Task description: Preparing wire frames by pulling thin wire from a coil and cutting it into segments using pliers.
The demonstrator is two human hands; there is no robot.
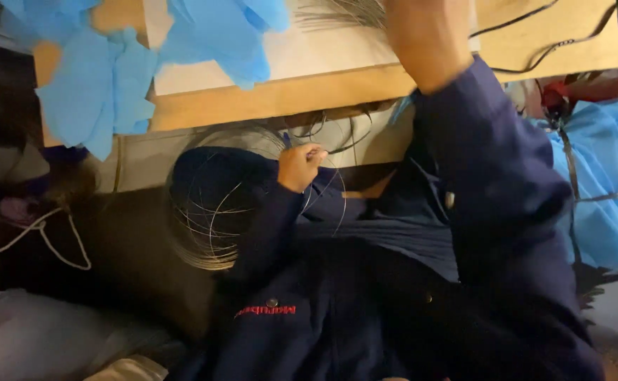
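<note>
Head: wooden table [309,95], perhaps cluttered.

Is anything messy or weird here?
Yes. The wire coil under the table edge looks tangled: its loops spring apart and cross instead of lying neatly. The left hand pinches one strand. Blue gloves lie crumpled on the table, one drooping over its edge.

Blurred right hand [427,39] cut off at top.
</note>
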